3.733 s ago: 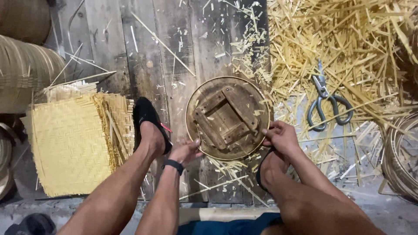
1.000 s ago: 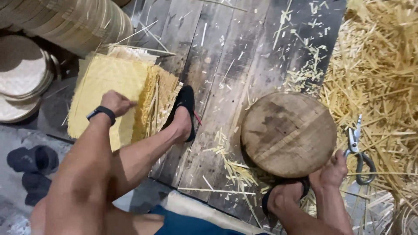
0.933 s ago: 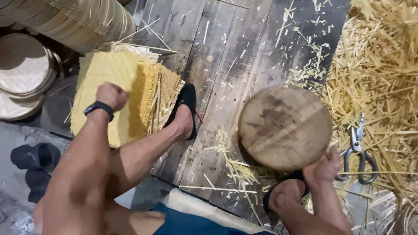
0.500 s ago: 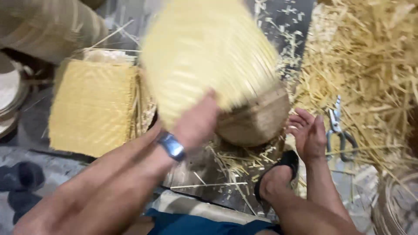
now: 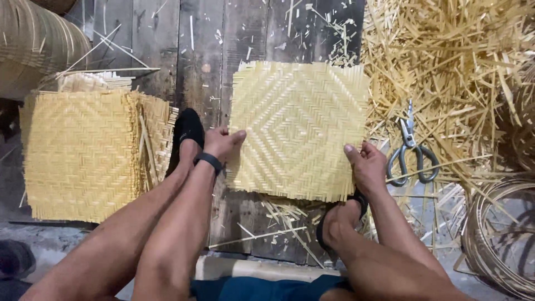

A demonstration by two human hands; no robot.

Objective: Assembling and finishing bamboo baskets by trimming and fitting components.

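Head view: a square woven mat (image 5: pixel 298 128) of pale yellow strips lies spread flat in the middle of the dark wood floor (image 5: pixel 200 44). One second ago a round wooden mould stood in this place, and the left hand was over at the stack. Now the mould is not visible; the mat covers that place, so I judge it lies under the mat, and the mat was taken from the stack and put over it.

The left hand (image 5: pixel 222 142) rests at the left edge of the mat, fingers stretched and touching the weave, not clenched. The right hand (image 5: pixel 365 164) is at the lower right edge, thumb on top of the mat; the other fingers are hidden, so I cannot tell if it really pinches the edge.

The stack (image 5: pixel 83 150) of similar mats lies on the left, just beside the left foot in a black shoe (image 5: pixel 186 131). Scissors (image 5: pixel 411 150) lie to the right of the mat, near the right hand, on loose straw (image 5: pixel 457 67). A coil of hoops (image 5: pixel 499 234) is at the lower right.
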